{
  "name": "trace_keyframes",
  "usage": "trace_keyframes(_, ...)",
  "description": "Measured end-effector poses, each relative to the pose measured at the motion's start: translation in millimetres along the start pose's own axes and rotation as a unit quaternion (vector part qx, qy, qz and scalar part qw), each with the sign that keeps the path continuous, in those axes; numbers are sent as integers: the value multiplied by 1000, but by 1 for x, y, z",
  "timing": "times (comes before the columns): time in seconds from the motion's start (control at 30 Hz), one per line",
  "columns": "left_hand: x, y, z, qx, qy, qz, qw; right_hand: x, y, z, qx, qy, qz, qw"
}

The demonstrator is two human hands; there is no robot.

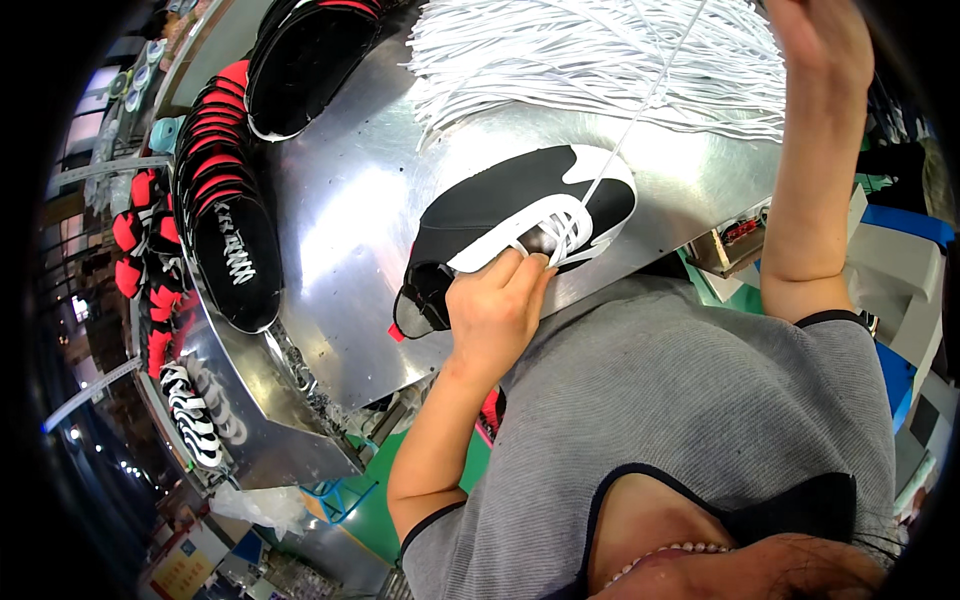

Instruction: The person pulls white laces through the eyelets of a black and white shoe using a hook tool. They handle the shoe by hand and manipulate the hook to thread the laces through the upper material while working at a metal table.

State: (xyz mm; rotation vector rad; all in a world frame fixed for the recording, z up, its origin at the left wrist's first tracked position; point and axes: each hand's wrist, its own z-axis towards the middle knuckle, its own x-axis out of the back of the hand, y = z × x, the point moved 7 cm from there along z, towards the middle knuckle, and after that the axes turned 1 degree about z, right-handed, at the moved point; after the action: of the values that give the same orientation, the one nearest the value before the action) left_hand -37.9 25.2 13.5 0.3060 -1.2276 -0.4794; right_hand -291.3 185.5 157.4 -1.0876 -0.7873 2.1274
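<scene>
A black-and-white shoe upper (480, 200) lies on the metal tabletop, with its grey lining and a red tab toward the lower left. My left hand (495, 310) is closed on its near edge, fingertips at the lacing. White lace crosses the eyelets in loops. From the toe end of the lacing, one white shoelace (640, 115) stretches straight up to the upper edge of the view. Raised at the upper right is my right hand (825, 45); its fingers are cut off by the frame, and the taut lace runs up toward it.
A thick heap of loose white laces (590, 60) covers the table's far side. Black uppers with red lining (235, 230) stand nested in a row at the left, beside another black stack (310, 70). A small open box (735, 245) sits below the right table edge.
</scene>
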Motion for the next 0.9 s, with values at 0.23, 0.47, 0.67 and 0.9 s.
trace_keyframes(0.23, 1, -38, -6, 245, -20, -202, 948, -35, 144, -166, -368, -165, -105, 909)
trace_keyframes(0.47, -2, -54, -7, 288, -2, -117, 950, -53, 174, -181, -397, -221, -192, 870)
trace_keyframes(0.67, 5, -49, -5, 233, 112, 40, 965, -61, 173, -177, -401, -239, -241, 851)
trace_keyframes(0.9, 3, -52, -8, 253, 147, -34, 956, -49, 142, -180, -314, -266, -324, 852)
